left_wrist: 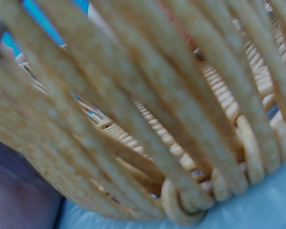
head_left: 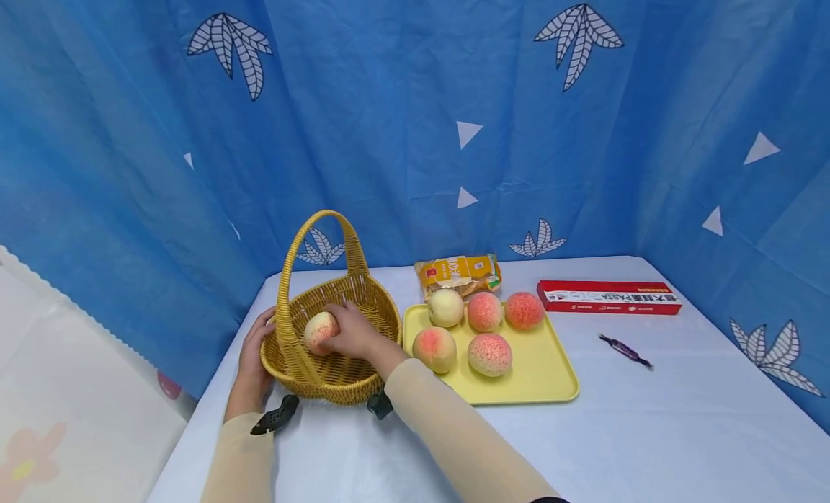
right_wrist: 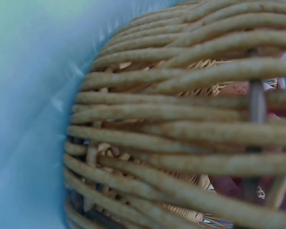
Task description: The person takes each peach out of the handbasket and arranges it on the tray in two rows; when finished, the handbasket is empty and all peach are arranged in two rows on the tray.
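Observation:
A yellow wicker basket (head_left: 333,396) with a tall arched handle stands on the left of the table. Reaching in over its right side, my right hand (head_left: 353,331) grips a pale peach with pink speckles (head_left: 318,334) low inside. My left hand (head_left: 254,350) holds the basket's left rim, its fingers bent over the edge. Woven strands of the basket fill the left wrist view (left_wrist: 148,138), with the table cloth below. The right wrist view also looks through the basket's weave (right_wrist: 152,114), which hides most of the right hand and the peach.
Right of the basket, a yellow tray (head_left: 547,377) bears several peaches (head_left: 490,354). Behind it lies an orange food bag (head_left: 459,274). A long red pasta box (head_left: 606,297) and a dark wrapped candy (head_left: 625,350) lie farther right. Blue curtains (head_left: 402,128) border the table.

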`<action>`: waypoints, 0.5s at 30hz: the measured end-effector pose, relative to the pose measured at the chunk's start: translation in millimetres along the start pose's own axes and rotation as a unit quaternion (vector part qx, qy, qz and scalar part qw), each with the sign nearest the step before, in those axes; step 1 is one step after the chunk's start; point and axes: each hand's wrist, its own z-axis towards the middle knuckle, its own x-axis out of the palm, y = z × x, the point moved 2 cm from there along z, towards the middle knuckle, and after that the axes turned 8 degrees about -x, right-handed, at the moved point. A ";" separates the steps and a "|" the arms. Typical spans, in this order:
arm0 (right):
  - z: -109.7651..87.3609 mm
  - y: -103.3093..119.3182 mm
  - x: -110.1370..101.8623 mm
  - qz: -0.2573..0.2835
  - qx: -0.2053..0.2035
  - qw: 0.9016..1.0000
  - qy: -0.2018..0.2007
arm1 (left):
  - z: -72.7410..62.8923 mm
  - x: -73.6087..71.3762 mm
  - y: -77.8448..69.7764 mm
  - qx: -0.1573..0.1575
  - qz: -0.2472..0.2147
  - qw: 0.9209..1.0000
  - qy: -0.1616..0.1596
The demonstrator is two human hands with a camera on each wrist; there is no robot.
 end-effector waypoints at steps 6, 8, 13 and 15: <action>-2.6 1.5 -3.2 0.030 -0.010 0.999 -0.015 | -0.6 -0.9 0.5 0.001 -0.009 1.000 0.002; -3.7 2.1 -4.6 0.045 -0.008 0.999 -0.021 | -1.4 -1.0 0.0 0.005 -0.013 1.000 0.004; -7.9 4.3 -10.3 0.094 0.004 0.995 -0.039 | -2.1 -0.9 -1.1 0.015 -0.020 1.000 0.014; -10.1 5.9 -14.1 0.109 0.004 0.993 -0.045 | -1.8 -0.9 -1.2 0.014 -0.020 1.000 0.015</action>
